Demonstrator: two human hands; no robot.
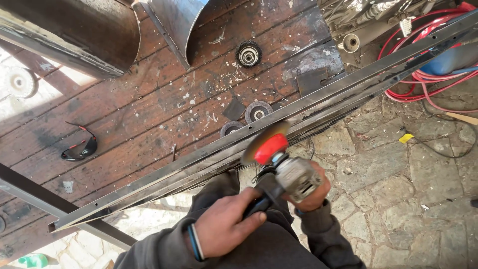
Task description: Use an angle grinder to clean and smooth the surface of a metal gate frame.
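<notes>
Head view. Angle grinder [294, 174] gripped in both hands: left hand [224, 226] wrapped tight round the dark rear handle, right hand [313, 192] clasped round the silver gear head from beneath. Spinning disc [264, 142] with red hub, blurred, pressed against the near edge of the long steel channel [249, 144]. Channel laid slantwise along the worktop's near edge, running from the lower left up to the upper right corner and overhanging the paving there.

Progress, judged only from how things lie: metal bright and reflective along most of its length, duller and darker near the lower left end, so probably part worked over and part left. Cannot tell exactly where ground metal ends, given the glare and blur.

Wooden worktop [149, 114] of dark, stained planks, spattered with pale flecks. Safety glasses [79, 148] with red trim near the left edge. Wire cup brush [248, 54] towards the far side; two flap discs [258, 112] just behind the channel, near the grinder. Curved sheet-metal pieces [74, 30] standing at the far left corner. Second dark steel bar [59, 206] crossing below the channel at the lower left.

Outdoors, in sunlight. Stone paving [398, 199] on the right. Coiled red hose [428, 79] and something blue at the upper right. Small yellow tag [406, 138] on the stones.
</notes>
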